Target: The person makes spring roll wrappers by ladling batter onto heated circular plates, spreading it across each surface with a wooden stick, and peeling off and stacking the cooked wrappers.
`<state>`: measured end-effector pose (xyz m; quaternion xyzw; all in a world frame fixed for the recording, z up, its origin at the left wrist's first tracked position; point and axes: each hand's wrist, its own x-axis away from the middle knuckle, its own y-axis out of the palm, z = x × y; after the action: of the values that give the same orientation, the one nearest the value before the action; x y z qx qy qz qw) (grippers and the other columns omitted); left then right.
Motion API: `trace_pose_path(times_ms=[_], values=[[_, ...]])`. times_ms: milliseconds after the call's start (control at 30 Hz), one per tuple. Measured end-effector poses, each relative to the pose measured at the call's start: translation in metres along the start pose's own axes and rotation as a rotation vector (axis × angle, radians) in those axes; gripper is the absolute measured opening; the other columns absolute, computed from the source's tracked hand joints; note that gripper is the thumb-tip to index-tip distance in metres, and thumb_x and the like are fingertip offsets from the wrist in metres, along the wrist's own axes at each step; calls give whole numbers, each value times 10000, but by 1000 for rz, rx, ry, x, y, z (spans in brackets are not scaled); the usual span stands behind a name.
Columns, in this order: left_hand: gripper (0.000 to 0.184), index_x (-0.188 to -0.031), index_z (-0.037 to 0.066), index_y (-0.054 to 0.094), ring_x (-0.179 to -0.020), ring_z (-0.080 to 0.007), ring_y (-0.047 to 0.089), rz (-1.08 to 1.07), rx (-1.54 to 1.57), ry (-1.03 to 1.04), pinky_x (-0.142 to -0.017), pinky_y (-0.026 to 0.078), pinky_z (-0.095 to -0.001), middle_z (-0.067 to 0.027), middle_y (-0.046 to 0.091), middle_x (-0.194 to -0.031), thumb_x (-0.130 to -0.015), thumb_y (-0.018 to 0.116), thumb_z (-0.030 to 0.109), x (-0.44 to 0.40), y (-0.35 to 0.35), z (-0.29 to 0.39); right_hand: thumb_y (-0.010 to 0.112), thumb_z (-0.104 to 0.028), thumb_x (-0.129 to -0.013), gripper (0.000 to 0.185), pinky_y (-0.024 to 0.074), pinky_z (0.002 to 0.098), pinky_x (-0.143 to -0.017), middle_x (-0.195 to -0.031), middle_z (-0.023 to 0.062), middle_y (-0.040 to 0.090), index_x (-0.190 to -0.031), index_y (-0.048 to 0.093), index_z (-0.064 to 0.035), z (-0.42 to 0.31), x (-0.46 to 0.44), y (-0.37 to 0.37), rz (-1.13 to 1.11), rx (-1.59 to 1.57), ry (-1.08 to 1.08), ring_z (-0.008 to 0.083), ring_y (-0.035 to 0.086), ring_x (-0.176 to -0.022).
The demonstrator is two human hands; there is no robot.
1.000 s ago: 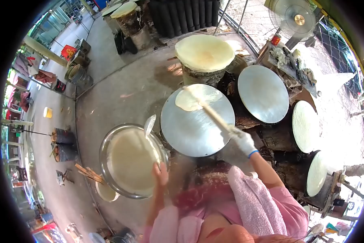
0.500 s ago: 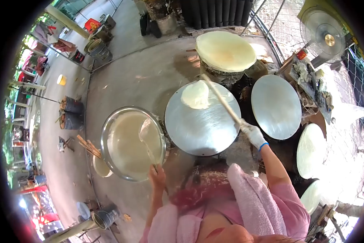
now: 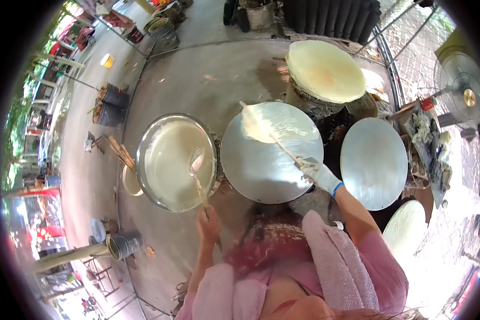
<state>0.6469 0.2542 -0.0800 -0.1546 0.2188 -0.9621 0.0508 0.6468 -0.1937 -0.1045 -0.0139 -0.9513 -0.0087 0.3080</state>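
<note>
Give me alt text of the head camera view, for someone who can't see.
A gloved right hand holds a stick across pale batter on a round metal plate, while the bare left hand holds a ladle over a metal bowl.

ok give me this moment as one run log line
left hand: holds ladle at metal basin | gloved right hand: holds stick over round plate | pale batter: on plate's far part

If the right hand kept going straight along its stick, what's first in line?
Past the stick it grips, the right hand would likely meet the pale batter on the griddle; it might pass above, height is unclear.
</note>
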Motion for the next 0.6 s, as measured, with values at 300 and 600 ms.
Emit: trace_pose_path(times_ms=[300, 600], values=[[162, -946, 1, 577, -582, -80, 471, 59, 56, -139, -485, 384, -290, -2, 512, -648, -959, 594, 162, 35, 7, 28, 646, -52, -919, 280, 475, 219, -653, -1017, 29, 676, -1181, 652, 47, -18, -27, -57, -76, -45, -6, 58, 561, -764], [211, -896, 0, 562, -550, -89, 472, 73, -73, -148, -478, 392, -304, -27, 510, -631, -952, 571, 203, 60, 8, 41, 664, -121, -928, 332, 396, 194, -546, -891, -68, 666, -1255, 658, -64, -27, -41, -82, -110, 73, -57, 14, 471, -631]])
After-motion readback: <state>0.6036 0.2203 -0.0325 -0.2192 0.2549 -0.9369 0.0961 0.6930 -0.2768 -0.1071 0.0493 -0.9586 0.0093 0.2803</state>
